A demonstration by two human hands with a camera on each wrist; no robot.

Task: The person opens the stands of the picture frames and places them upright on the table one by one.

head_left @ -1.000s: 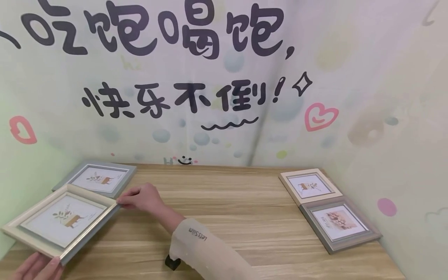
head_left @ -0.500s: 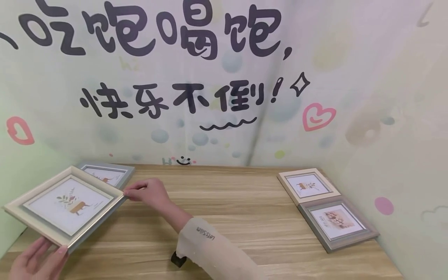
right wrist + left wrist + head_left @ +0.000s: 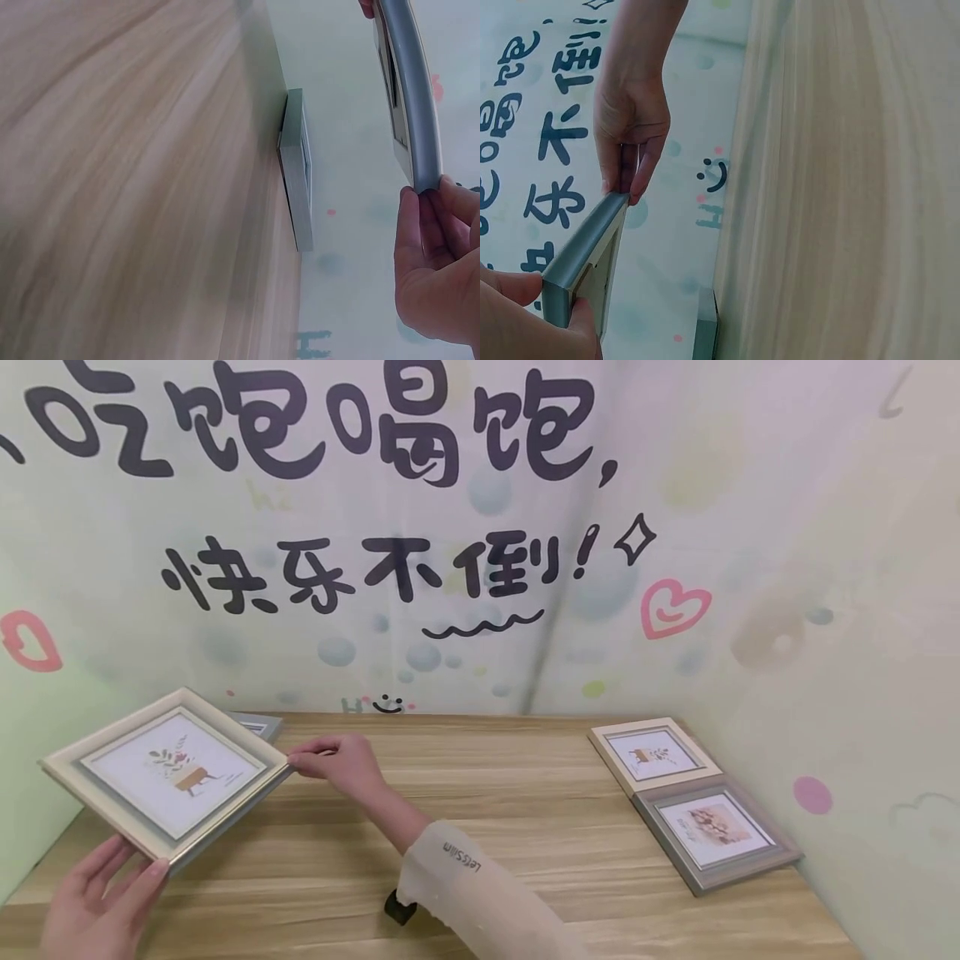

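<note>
A cream picture frame (image 3: 176, 768) with a plant print is held tilted above the table's left side. My left hand (image 3: 105, 893) pinches its near corner between thumb and fingers. At the right corner, my right hand (image 3: 337, 764) pinches the edge with its fingertips. Both wrist views show the frame edge-on: the left wrist view has the right hand (image 3: 632, 127) above and the left hand (image 3: 536, 315) below, each gripping a corner. A grey-blue picture frame (image 3: 258, 725) lies on the table behind, mostly hidden in the head view; the right wrist view shows that grey-blue frame (image 3: 296, 172) more fully.
On the table's (image 3: 487, 793) right side lie a cream picture frame (image 3: 705, 764) and, touching it nearer to me, a grey-brown picture frame (image 3: 776, 856). A printed cloth wall (image 3: 465, 668) rises at the back. A small black object (image 3: 400, 907) shows beneath the right sleeve.
Both hands have raised the cream frame and moved it rightward, tilting its face more toward me. It now covers most of the grey-blue frame behind.
</note>
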